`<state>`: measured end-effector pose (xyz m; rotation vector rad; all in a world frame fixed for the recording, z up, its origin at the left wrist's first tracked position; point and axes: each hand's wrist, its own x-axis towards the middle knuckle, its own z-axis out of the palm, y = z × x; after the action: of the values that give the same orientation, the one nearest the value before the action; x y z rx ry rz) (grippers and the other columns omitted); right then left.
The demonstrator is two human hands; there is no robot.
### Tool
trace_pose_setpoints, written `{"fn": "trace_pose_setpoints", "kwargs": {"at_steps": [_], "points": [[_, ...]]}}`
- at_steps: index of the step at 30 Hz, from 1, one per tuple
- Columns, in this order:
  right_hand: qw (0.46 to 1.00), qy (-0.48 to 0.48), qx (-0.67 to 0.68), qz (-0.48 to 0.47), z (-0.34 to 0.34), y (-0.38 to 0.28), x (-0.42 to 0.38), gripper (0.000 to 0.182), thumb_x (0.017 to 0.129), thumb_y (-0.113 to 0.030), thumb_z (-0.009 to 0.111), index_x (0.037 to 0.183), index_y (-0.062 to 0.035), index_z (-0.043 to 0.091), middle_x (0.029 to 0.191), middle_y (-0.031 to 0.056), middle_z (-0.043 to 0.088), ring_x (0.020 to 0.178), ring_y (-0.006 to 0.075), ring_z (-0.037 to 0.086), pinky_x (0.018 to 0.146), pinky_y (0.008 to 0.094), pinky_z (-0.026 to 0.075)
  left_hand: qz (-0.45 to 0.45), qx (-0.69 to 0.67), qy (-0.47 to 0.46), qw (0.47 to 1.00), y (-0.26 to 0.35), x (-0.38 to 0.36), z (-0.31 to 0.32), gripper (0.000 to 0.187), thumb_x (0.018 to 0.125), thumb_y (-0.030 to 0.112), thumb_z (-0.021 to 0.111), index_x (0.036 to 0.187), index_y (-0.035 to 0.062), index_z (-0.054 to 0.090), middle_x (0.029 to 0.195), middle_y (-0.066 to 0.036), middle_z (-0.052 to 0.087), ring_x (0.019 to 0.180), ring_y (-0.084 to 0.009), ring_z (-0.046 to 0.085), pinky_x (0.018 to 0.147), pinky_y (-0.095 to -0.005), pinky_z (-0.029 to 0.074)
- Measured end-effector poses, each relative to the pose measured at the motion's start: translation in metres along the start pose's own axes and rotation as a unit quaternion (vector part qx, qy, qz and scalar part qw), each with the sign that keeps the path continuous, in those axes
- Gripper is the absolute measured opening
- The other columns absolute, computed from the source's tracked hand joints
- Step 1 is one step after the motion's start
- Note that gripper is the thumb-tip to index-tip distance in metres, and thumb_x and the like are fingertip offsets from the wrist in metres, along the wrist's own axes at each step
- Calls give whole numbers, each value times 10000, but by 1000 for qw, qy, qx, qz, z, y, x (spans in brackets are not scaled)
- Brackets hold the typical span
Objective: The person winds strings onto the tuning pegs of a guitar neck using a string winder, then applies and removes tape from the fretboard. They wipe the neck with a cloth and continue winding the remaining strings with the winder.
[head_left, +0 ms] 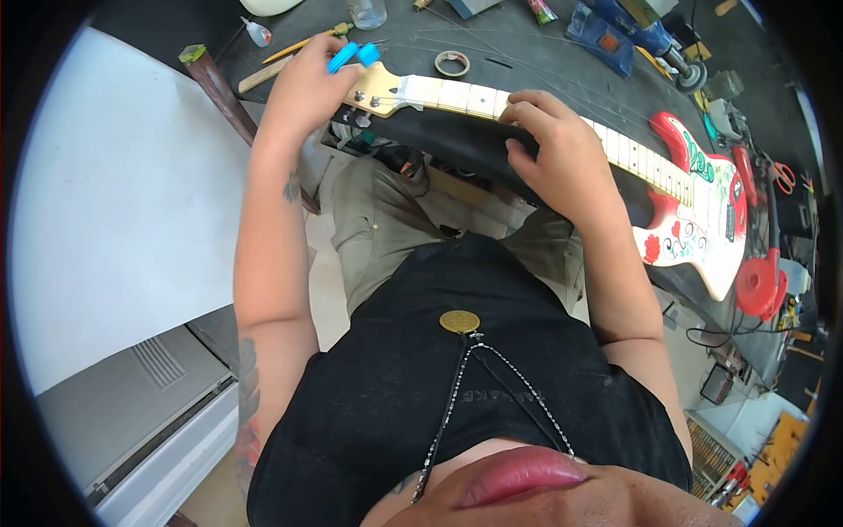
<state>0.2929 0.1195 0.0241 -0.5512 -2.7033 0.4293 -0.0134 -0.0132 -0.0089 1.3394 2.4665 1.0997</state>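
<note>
nearest the camera, a round brass-coloured pendant (459, 322) lies on the person's black shirt (413, 378), with khaki trousers (378, 220) beyond it. past the lap, the guitar (645, 167) lies along the near side of the dark bench (562, 88), headstock (378, 85) to the left, red-and-white painted body (672, 248) to the right. the right hand (566, 145) bends its fingers over the neck, thumb apart from them; whether it grips anything i cannot tell. the left hand (307, 83), at the headstock, is closed on a blue plastic tool (351, 57). farther back on the bench are a roll of tape (464, 72) and a clear jar (367, 13).
</note>
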Motion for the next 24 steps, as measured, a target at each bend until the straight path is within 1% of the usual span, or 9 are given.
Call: {"fn": "trace_pose_setpoints", "kwargs": {"at_steps": [6, 8, 11, 14, 18, 20, 22, 23, 24], "points": [[999, 28, -16, -7, 7, -2, -1, 248, 855, -90, 759, 1096, -58, 712, 1252, 99, 700, 1043, 350, 709, 895, 446, 586, 156, 119, -114, 974, 14, 70, 28, 288, 975, 192, 682, 1175, -12, 714, 1100, -139, 762, 1029, -247, 725, 929, -399, 551], [1000, 28, -5, 4, 8, 0, -3, 250, 857, -87, 762, 1099, -62, 706, 1270, 103, 701, 1000, 343, 718, 871, 438, 592, 167, 59, -51, 983, 18, 75, 34, 436, 926, 240, 756, 1309, 34, 719, 1303, -246, 716, 1283, -398, 645, 1085, -472, 501], [999, 32, -2, 4, 9, 0, -4, 254, 861, -81, 760, 1108, -64, 702, 1293, 108, 700, 947, 326, 724, 849, 428, 595, 179, 133, -67, 972, 40, 51, -1, 359, 923, 202, 738, 1222, 5, 741, 1320, -260, 699, 1225, -405, 669, 1033, -461, 527], [998, 59, -12, -25, 14, 6, -5, 256, 862, -80, 759, 1112, -69, 705, 1311, 112, 699, 931, 310, 721, 844, 422, 593, 174, -151, 40, 972, 49, -5, -33, 258, 958, 115, 674, 1167, -24, 733, 1175, -200, 742, 1099, -337, 712, 959, -436, 551], [999, 43, -15, 4, 10, -2, -2, 244, 857, -81, 766, 1091, -63, 698, 1273, 111, 702, 946, 327, 716, 838, 427, 593, 308, -511, 98, 796, 73, -116, -80, 223, 1012, 24, 622, 1208, 33, 728, 1224, -127, 708, 1050, -218, 682, 953, -397, 565], [999, 49, -14, -19, 10, -4, 1, 235, 843, -78, 778, 1058, -53, 686, 1210, 115, 699, 955, 340, 701, 837, 430, 584, 294, -573, -66, 763, 77, -167, -142, 241, 908, 106, 846, 1139, 161, 805, 1125, 12, 748, 1007, -150, 676, 864, -304, 561], [999, 44, -21, -17, 11, -6, 4, 229, 835, -78, 784, 1038, -48, 682, 1178, 118, 693, 969, 346, 691, 851, 437, 576, 492, -591, 158, 620, 95, -175, -140, 93, 886, 86, 837, 956, 145, 824, 1003, -14, 768, 956, -93, 677, 814, -270, 541], [999, 44, -28, -16, 11, -7, 5, 224, 827, -78, 791, 1017, -42, 678, 1146, 121, 688, 983, 352, 681, 865, 445, 568, 466, -635, 14, 616, 116, -173, -146, 280, 970, 75, 694, 1232, 158, 744, 1296, -12, 704, 1148, -194, 654, 990, -352, 555], [998, 44, -29, -17, 11, -7, 6, 224, 827, -78, 791, 1017, -42, 678, 1146, 121, 688, 983, 352, 681, 865, 445, 568, 455, -657, 28, 600, 124, -177, -144, 270, 959, 42, 685, 1202, 145, 740, 1283, -4, 702, 1143, -172, 650, 945, -325, 556]]}}
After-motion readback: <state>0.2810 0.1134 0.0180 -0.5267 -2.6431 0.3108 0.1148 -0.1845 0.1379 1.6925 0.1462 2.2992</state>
